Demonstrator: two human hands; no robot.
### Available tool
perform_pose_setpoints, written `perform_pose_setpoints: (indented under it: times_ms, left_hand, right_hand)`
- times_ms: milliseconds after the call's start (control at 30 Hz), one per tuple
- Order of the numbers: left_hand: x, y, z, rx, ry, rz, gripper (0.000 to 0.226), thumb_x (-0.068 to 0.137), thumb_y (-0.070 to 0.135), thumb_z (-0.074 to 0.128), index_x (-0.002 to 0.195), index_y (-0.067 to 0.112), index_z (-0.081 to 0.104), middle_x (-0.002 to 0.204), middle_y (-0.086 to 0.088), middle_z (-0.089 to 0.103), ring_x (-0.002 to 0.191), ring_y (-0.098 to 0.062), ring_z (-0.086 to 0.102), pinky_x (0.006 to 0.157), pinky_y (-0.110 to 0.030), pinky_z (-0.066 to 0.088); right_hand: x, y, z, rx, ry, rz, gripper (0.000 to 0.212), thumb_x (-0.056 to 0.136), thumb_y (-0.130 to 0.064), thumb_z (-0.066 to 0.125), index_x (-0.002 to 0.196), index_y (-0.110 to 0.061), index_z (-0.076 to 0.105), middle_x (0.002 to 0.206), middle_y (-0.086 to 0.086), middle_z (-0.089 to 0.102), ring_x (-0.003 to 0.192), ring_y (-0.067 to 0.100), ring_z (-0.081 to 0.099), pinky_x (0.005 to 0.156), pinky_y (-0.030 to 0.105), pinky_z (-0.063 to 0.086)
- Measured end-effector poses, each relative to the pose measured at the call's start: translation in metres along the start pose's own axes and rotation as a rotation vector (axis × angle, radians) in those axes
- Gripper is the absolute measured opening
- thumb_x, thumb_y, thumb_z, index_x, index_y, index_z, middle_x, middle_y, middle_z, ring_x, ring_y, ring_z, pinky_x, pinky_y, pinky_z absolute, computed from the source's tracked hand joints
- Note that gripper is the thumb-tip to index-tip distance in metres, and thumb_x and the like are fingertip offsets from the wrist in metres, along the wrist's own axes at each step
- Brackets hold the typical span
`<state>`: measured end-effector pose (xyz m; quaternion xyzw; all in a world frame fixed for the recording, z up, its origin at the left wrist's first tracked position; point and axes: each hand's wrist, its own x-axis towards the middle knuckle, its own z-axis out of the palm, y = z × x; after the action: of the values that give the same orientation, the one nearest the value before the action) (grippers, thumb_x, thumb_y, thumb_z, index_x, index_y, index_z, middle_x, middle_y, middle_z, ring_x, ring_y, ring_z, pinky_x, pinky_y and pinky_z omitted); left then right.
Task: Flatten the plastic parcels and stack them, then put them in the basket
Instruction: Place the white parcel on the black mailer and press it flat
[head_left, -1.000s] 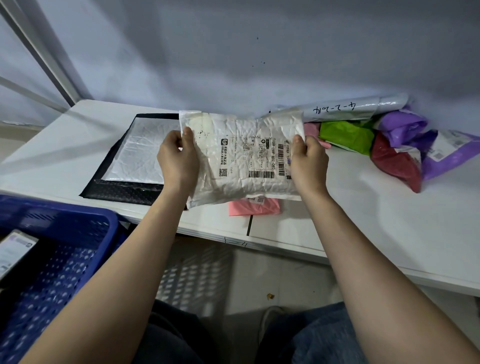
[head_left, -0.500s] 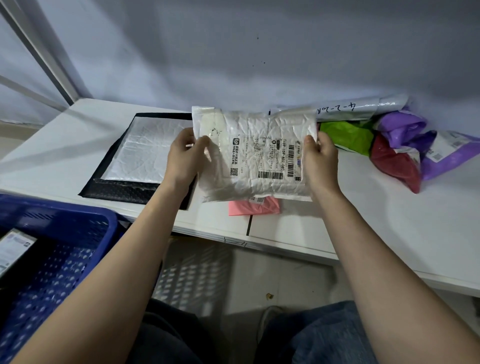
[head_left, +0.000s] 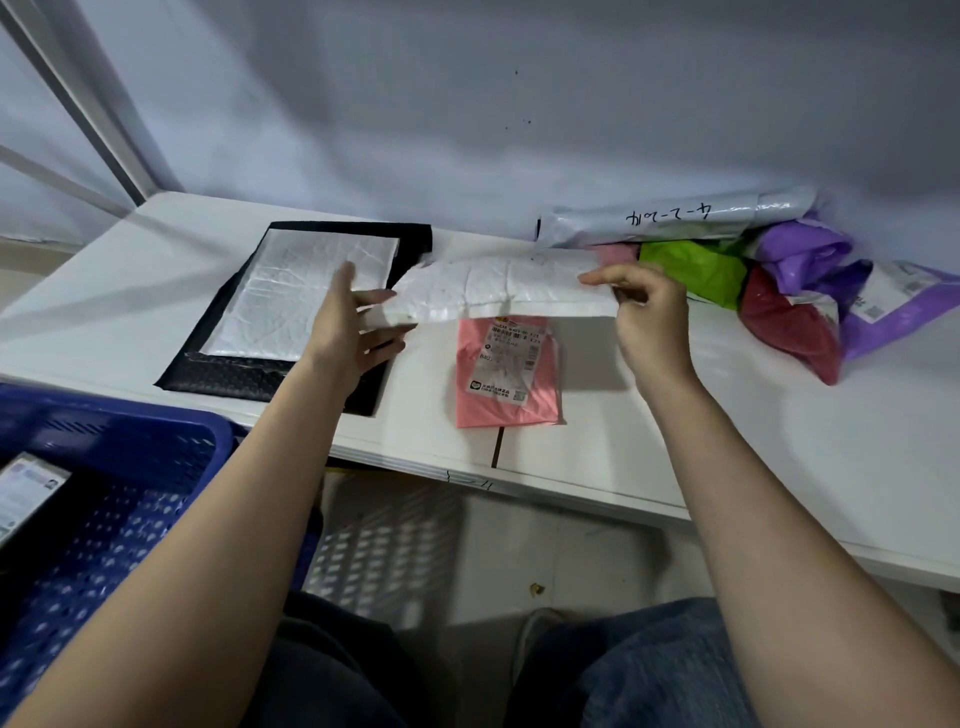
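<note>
A white bubble parcel (head_left: 498, 288) hangs level just above the table, its plain side up. My left hand (head_left: 353, 325) holds its left end with fingers spread, and my right hand (head_left: 644, 312) pinches its right edge. Left of it, a flattened white mailer (head_left: 306, 301) lies on a black bubble mailer (head_left: 234, 371). A flat pink parcel (head_left: 506, 374) with a label lies on the table under the held one. The blue basket (head_left: 119, 431) sits at lower left, below the table edge.
Unflattened parcels are piled at the back right: a grey roll with handwriting (head_left: 675, 218), a green one (head_left: 691, 270), a red one (head_left: 779, 322) and purple ones (head_left: 810, 249). A labelled parcel (head_left: 26, 493) lies in the basket. The white table (head_left: 753, 467) meets the wall behind.
The white parcel tipped from upright with its label facing me to level with the plain side up, and moved away over the table. The pink parcel now shows fully.
</note>
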<state>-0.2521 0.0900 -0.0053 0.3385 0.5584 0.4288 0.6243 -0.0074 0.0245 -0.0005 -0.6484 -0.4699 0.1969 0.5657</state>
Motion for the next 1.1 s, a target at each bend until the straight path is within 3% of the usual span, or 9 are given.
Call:
perform_pose_setpoints:
  times_ms: [100, 200, 267, 333, 433, 667, 767, 900, 1100]
  left_hand:
    - [0.006, -0.007, -0.003, 0.354, 0.034, 0.045, 0.012, 0.084, 0.016, 0.06, 0.094, 0.01, 0.057, 0.089, -0.007, 0.054, 0.079, -0.021, 0.053, 0.065, -0.028, 0.047]
    - [0.008, -0.015, 0.0, 0.564, 0.011, 0.052, 0.021, 0.083, 0.008, 0.061, 0.091, 0.016, 0.044, 0.083, -0.004, 0.048, 0.075, -0.016, 0.047, 0.062, -0.027, 0.04]
    - [0.009, -0.022, 0.001, 0.711, -0.047, 0.024, 0.031, 0.084, 0.012, 0.061, 0.109, 0.012, 0.043, 0.095, -0.009, 0.054, 0.083, -0.019, 0.05, 0.07, -0.031, 0.041]
    - [0.011, -0.028, 0.0, 0.958, -0.077, 0.003, 0.055, 0.085, 0.021, 0.06, 0.131, 0.006, 0.034, 0.12, -0.014, 0.053, 0.106, -0.028, 0.053, 0.082, -0.036, 0.041]
    - [0.012, -0.031, 0.0, 1.231, -0.008, 0.117, 0.058, 0.087, 0.029, 0.057, 0.136, 0.005, 0.037, 0.133, -0.015, 0.042, 0.122, -0.034, 0.043, 0.098, -0.039, 0.039]
    - [0.011, -0.058, 0.018, 1.313, 0.119, 0.613, 0.052, 0.098, 0.037, 0.039, 0.143, 0.012, 0.033, 0.153, -0.011, 0.027, 0.143, -0.028, 0.019, 0.114, -0.046, 0.016]
    - [0.013, -0.077, 0.03, 1.41, -0.021, 0.62, 0.054, 0.1, 0.039, 0.029, 0.149, 0.019, 0.018, 0.16, -0.004, 0.01, 0.148, -0.022, 0.004, 0.117, -0.047, 0.005]
    - [0.014, -0.102, 0.039, 1.55, -0.203, 0.642, 0.055, 0.101, 0.039, 0.022, 0.151, 0.024, 0.006, 0.16, -0.002, -0.001, 0.148, -0.022, -0.002, 0.117, -0.05, 0.003]
    - [0.021, -0.118, 0.038, 1.563, -0.207, 0.624, 0.055, 0.101, 0.038, 0.019, 0.151, 0.026, 0.0, 0.16, 0.0, -0.005, 0.148, -0.021, -0.006, 0.117, -0.049, 0.0]
  right_hand:
    - [0.001, 0.008, -0.005, 0.045, -0.045, 0.2, 0.043, 0.078, 0.011, 0.033, 0.08, -0.008, 0.071, 0.089, 0.005, 0.068, 0.082, 0.012, 0.063, 0.071, 0.015, 0.048]
    - [0.0, 0.017, -0.005, 0.032, -0.048, 0.355, 0.032, 0.08, -0.006, 0.036, 0.07, -0.016, 0.065, 0.084, 0.01, 0.071, 0.086, 0.026, 0.067, 0.072, 0.029, 0.054]
    - [-0.002, 0.021, -0.005, -0.115, -0.089, 0.371, 0.024, 0.081, -0.019, 0.042, 0.071, -0.02, 0.063, 0.08, 0.005, 0.071, 0.091, 0.027, 0.066, 0.085, 0.039, 0.053]
    - [-0.008, 0.021, -0.005, -0.329, -0.181, 0.362, 0.019, 0.085, -0.022, 0.046, 0.085, -0.018, 0.064, 0.094, 0.006, 0.071, 0.097, 0.029, 0.062, 0.084, 0.033, 0.047]
    - [-0.012, 0.021, -0.003, -0.538, -0.269, 0.343, 0.025, 0.089, -0.019, 0.046, 0.105, -0.013, 0.063, 0.112, 0.009, 0.065, 0.108, 0.033, 0.055, 0.084, 0.031, 0.041]
    - [-0.02, 0.029, 0.024, -0.675, -0.341, 0.057, 0.048, 0.097, -0.023, 0.04, 0.143, -0.01, 0.033, 0.153, 0.012, 0.027, 0.14, 0.027, 0.026, 0.112, 0.036, 0.025]
    - [-0.027, 0.037, 0.041, -0.802, -0.429, -0.083, 0.052, 0.098, -0.028, 0.037, 0.146, -0.013, 0.026, 0.158, 0.01, 0.016, 0.145, 0.026, 0.016, 0.117, 0.04, 0.018]
    - [-0.031, 0.048, 0.058, -0.903, -0.56, -0.13, 0.054, 0.1, -0.034, 0.031, 0.15, -0.019, 0.017, 0.16, 0.005, 0.005, 0.148, 0.02, 0.003, 0.12, 0.047, 0.007]
    - [-0.036, 0.067, 0.06, -1.008, -0.665, -0.1, 0.054, 0.101, -0.042, 0.018, 0.151, -0.025, 0.006, 0.16, 0.0, -0.004, 0.148, 0.015, -0.008, 0.118, 0.047, -0.005]
